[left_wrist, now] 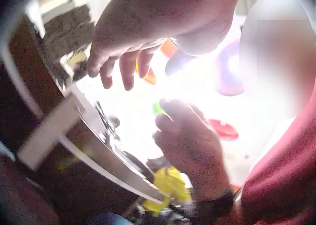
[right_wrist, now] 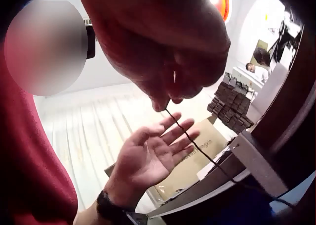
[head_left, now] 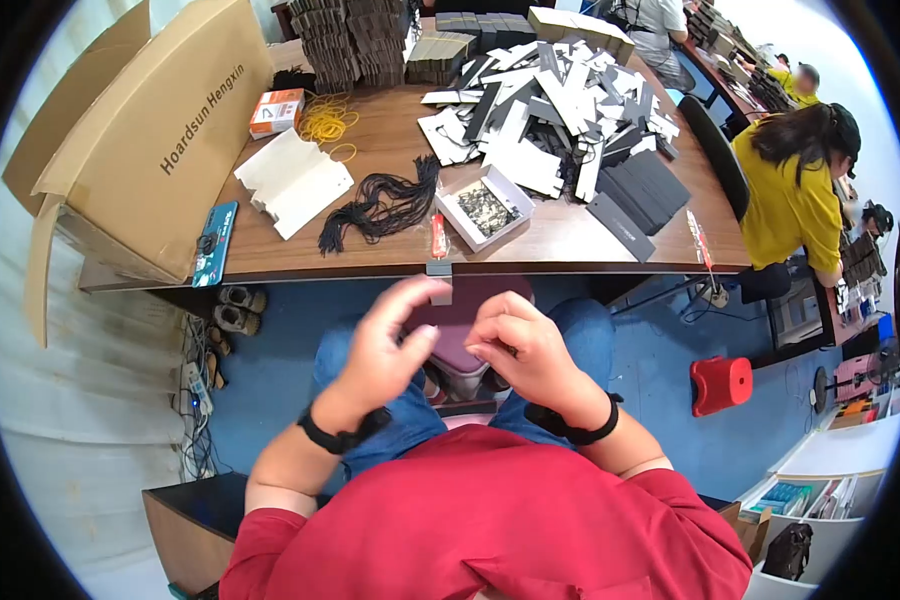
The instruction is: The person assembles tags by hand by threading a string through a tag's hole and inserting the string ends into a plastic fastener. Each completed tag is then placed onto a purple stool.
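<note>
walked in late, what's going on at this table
Someone in a red shirt sits at the table, hands raised just in front of its edge. The right hand pinches a thin dark cord; the left hand is open beside it, holding nothing that shows. On the table are a bundle of black cords, a small white box of tiny pieces and a heap of black and white strips.

1 tray (head_left: 511, 229) lies right of the cords (head_left: 402, 206).
</note>
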`<state>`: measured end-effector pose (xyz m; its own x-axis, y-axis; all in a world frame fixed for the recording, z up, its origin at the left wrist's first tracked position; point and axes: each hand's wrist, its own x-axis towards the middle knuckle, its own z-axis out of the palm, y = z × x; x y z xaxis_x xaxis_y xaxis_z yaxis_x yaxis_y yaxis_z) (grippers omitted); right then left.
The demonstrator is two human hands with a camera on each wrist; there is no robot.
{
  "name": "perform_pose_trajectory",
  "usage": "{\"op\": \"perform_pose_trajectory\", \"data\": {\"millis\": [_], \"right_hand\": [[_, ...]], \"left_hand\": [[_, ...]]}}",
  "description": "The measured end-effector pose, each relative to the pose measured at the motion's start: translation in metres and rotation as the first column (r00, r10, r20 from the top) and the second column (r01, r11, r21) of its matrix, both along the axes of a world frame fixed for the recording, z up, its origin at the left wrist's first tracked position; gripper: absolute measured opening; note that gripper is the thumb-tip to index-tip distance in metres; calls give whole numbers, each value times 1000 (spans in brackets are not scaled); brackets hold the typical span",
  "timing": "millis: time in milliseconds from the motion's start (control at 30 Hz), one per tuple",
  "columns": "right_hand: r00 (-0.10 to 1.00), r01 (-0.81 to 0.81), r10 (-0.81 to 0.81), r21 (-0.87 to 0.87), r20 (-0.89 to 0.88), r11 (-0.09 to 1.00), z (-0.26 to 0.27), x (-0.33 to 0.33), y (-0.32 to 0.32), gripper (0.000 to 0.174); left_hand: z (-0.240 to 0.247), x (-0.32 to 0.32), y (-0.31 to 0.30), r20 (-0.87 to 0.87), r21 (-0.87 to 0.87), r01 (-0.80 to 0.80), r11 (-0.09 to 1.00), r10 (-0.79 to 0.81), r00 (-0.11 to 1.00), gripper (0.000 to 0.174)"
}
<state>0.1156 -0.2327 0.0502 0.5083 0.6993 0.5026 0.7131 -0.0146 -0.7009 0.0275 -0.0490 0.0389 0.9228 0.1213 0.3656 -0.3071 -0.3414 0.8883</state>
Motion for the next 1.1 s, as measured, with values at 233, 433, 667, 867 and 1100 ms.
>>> {"op": "perform_pose_trajectory", "data": {"millis": [233,433,667,867,1100], "right_hand": [[977,-5,6,3,-211,1000,-18,6,8,11],[808,-41,-5,-65,-589,997,-51,2,1,6],[866,499,-495,-57,67,865,-42,55,-13,4],[597,779,-746,12,295,627,-29,120,-58,20],[938,51,-73,-74,-338,996,-7,25,21,18]], "left_hand": [[-43,3,-17,-254,-791,18,611,-356,899,13],[-52,0,-21,-424,-576,15,817,-315,849,7],[-44,4,-5,-16,427,-265,865,300,954,3],[-54,8,3,-10,17,-259,966,259,966,4],[-49,18,-16,-250,-653,-82,753,-112,962,11]]}}
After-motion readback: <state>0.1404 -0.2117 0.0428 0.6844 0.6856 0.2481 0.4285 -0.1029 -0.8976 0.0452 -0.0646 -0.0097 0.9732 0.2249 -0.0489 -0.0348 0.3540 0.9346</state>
